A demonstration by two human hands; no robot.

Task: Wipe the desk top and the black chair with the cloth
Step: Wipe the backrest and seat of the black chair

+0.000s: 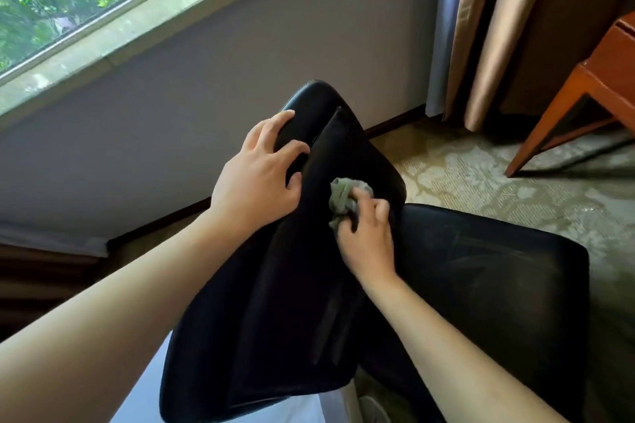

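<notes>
At far left we see the window (68, 0) w/ green trees behind, and the grey wall (240, 55) under it. Our left hand (257, 178) rests on the upper edge of the black chair (292, 285) backrest, fingers spread and bent over the edge, gripping it. Just right, our right hand (369, 233) holds the crumpled green cloth (343, 199), fingers curled round it, pressing it against the backrest approx. in the middle. The chair seat (498, 278) lies right of the hand. Further right: beige curtain (488, 27), patterned carpet (481, 175), and a corner of the wooden desk (608, 65), well apart from the cloth.
</notes>
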